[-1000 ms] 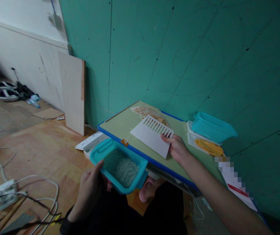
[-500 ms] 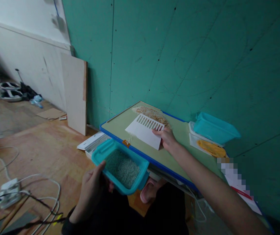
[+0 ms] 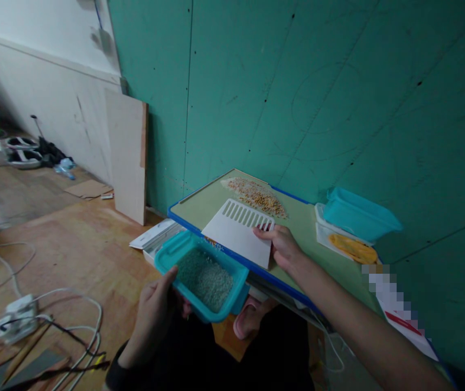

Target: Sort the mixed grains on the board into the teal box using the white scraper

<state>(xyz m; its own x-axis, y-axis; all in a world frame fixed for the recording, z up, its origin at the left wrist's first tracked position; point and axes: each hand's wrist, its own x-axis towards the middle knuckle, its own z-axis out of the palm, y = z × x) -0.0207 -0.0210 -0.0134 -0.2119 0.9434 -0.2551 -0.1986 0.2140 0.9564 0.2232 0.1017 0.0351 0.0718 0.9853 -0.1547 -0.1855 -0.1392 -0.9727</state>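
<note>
My left hand grips the near-left rim of a teal plastic box, tilted below the table's front edge. Pale grains like rice cover the bottom of the box. In my right hand is a white slotted scraper, thumb on top, lying low over the table with its plain edge at the blue rim. Small grains show at that edge, right above the box. Behind the scraper a pile of mixed grains and yellow kernels is spread on the table top.
The table has a pale green top with a blue edge. At its right stand another teal box, a white tray and a yellow-orange item. A green wall rises behind. Cables and a power strip lie on the floor.
My right hand has drawn the scraper toward me to the table's front edge, sweeping the small grains over the rim toward the box. My left hand and the box stay nearly still.
</note>
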